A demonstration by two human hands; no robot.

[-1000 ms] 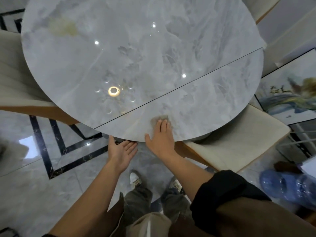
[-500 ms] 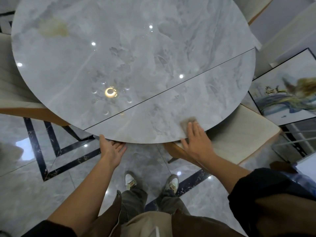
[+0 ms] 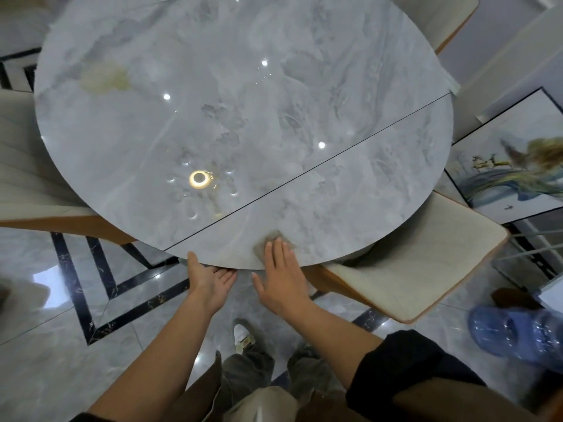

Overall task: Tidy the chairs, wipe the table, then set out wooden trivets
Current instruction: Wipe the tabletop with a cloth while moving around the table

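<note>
Your right hand (image 3: 281, 275) lies flat, pressing the cloth (image 3: 274, 242) at the near rim of the table (image 3: 243, 117). Your left hand (image 3: 211, 280) is open, palm up, right at that rim, holding nothing. Push too fast and the cloth or any dirt could slip past it onto the floor (image 3: 61, 360)
</note>
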